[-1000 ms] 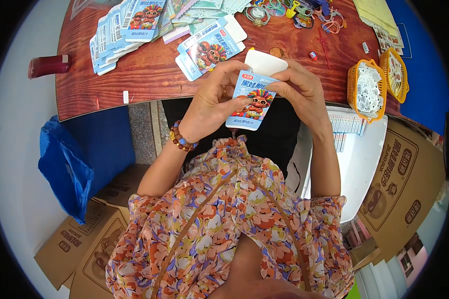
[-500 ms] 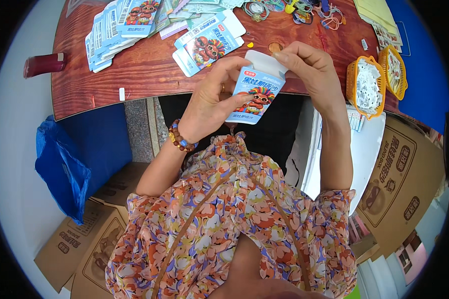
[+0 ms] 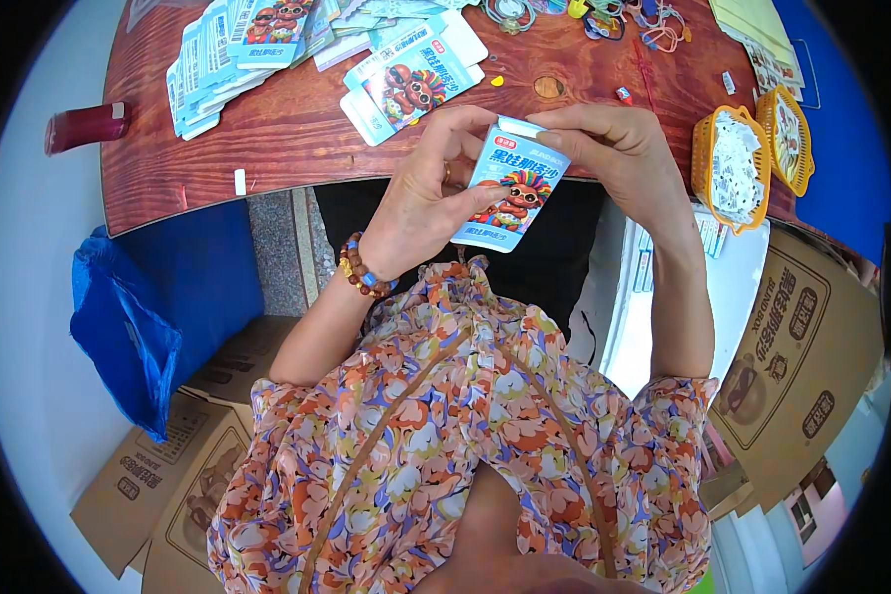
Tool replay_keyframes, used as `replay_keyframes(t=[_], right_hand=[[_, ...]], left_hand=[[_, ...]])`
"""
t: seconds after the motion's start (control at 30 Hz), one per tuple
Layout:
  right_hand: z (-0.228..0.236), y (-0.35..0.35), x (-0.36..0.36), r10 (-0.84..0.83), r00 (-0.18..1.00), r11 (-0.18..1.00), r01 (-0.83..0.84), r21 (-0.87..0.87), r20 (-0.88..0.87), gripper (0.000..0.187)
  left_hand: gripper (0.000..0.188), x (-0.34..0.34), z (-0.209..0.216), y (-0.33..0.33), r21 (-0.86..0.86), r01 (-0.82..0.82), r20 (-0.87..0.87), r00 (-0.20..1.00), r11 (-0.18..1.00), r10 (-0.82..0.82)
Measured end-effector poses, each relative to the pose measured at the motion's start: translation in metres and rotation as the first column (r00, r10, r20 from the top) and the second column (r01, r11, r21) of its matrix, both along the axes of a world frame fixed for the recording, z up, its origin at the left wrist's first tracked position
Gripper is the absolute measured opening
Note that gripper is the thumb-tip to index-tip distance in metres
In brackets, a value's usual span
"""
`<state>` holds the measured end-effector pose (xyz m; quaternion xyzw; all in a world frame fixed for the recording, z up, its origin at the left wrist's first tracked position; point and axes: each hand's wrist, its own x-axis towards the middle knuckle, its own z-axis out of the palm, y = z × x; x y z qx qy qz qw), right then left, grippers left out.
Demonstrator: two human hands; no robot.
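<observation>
A small light-blue carton (image 3: 508, 220) with a printed cartoon figure is held in front of my chest, just past the near edge of the table. My left hand (image 3: 421, 193) grips its left side, thumb across the printed front and fingers behind. At the carton's top, my right hand (image 3: 629, 163) is closed on the flap with thumb and bent forefinger. The flap is folded down nearly level with the opening, a narrow white strip showing. What the carton contains is hidden. Beyond my left hand, a flat unfolded carton (image 3: 401, 84) of the same print lies on the table.
More flat cartons (image 3: 203, 79) are stacked at the far left of the wooden table (image 3: 287, 134). Coiled cords (image 3: 658, 30) lie at the back. Two yellow baskets (image 3: 703, 163) stand at the right edge. A dark red bottle (image 3: 87, 129) lies at left; cardboard boxes (image 3: 807, 337) flank me.
The carton's white top flap stood up before; now it is folded down over the opening. My right hand has moved slightly down with it, while my left hand keeps its hold.
</observation>
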<state>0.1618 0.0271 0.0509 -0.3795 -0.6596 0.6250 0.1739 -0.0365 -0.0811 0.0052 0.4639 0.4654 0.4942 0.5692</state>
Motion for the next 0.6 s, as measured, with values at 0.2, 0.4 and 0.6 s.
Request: replay_keyframes(t=[0.2,0.4,0.6], right_hand=[[0.003,-0.005,0.000,-0.009,0.998,0.997,0.004,0.080,0.063,0.023],[0.002,-0.005,0.001,0.082,0.984,0.926,-0.134,0.352,0.159,0.023],[0.003,-0.019,0.002,0.098,0.990,0.823,-0.137,0.551,0.100,0.027]], left_hand=[[0.061,-0.001,0.001,0.000,-0.028,-0.003,0.003,1.000,1.000,0.003],[0.064,-0.002,0.004,0.000,-0.052,0.014,-0.048,0.999,0.999,-0.017],[0.066,0.000,0.004,-0.002,-0.052,-0.044,0.005,0.999,0.998,0.045]])
